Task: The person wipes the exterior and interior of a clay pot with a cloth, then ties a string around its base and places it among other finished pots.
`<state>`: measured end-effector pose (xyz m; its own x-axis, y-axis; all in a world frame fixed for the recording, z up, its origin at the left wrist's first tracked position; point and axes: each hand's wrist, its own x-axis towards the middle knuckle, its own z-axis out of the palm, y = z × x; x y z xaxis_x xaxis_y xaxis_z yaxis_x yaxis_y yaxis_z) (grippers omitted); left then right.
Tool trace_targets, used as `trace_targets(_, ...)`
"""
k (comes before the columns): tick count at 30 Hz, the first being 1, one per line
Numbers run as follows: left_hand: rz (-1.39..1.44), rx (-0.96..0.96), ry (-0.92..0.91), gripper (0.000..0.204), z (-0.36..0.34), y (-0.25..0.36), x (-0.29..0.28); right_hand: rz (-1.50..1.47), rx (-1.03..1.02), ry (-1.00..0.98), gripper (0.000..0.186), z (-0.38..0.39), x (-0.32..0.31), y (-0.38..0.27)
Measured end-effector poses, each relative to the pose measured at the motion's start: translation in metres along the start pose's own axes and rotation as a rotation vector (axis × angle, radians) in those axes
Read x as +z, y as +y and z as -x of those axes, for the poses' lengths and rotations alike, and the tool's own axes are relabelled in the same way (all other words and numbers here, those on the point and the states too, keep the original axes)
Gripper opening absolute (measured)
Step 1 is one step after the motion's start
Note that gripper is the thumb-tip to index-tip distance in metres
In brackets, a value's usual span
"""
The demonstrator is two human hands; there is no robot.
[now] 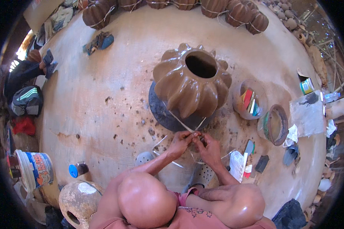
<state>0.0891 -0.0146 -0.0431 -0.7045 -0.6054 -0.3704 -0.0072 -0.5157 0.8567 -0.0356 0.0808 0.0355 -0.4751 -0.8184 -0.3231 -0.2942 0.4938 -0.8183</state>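
Note:
A glossy brown ribbed clay pot [187,89], wide-mouthed and shaped like a pumpkin, stands on a dark round base [158,110] in front of me. A thin pale strip [178,121] runs along the pot's lower side toward my fingers. Close to the pot's near side, my left hand [181,143] pinches this strip. Fingertip to fingertip with it, my right hand [209,148] is also closed on the strip. Loose ends stick up and hang below the hands. Whether they form a knot is too small to tell.
Several ribbed brown pots bound with strips [97,16] line the far edge. Right of the pot are a tub of tools [237,108] and a bowl of murky liquid [286,128]. At left stand a white bucket [25,171], a blue-lidded jar [80,169] and a round pale vessel [74,198].

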Motion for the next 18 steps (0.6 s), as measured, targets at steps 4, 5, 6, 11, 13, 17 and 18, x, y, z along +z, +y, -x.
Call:
trace_targets(4, 0.040, 0.054, 0.059, 0.031, 0.002, -0.001, 0.001, 0.181, -0.196, 0.030, 0.026, -0.006, -0.013, 0.006)
trace_targets(5, 0.006, 0.106, 0.108, 0.033, 0.003, 0.000, 0.003, 0.150, -0.189, -0.010, 0.024, -0.006, -0.016, 0.007)
trace_targets(6, 0.057, -0.001, 0.161, 0.028, 0.005, 0.003, 0.002, 0.141, -0.133, -0.077, 0.024, -0.006, -0.018, 0.008)
trace_targets(11, 0.186, -0.113, 0.265, 0.021, -0.001, 0.030, 0.001, 0.133, -0.203, -0.117, 0.022, -0.010, -0.017, 0.013)
trace_targets(13, 0.106, -0.187, 0.275, 0.023, 0.001, 0.038, 0.000, 0.139, -0.207, -0.133, 0.023, -0.018, -0.014, 0.018)
trace_targets(17, 0.056, -0.244, 0.315, 0.022, 0.002, 0.041, 0.001, 0.187, -0.293, -0.086, 0.022, -0.043, -0.005, 0.032)
trace_targets(18, 0.042, -0.257, 0.326, 0.022, 0.002, 0.039, 0.001, 0.205, -0.321, -0.058, 0.021, -0.049, -0.001, 0.034)
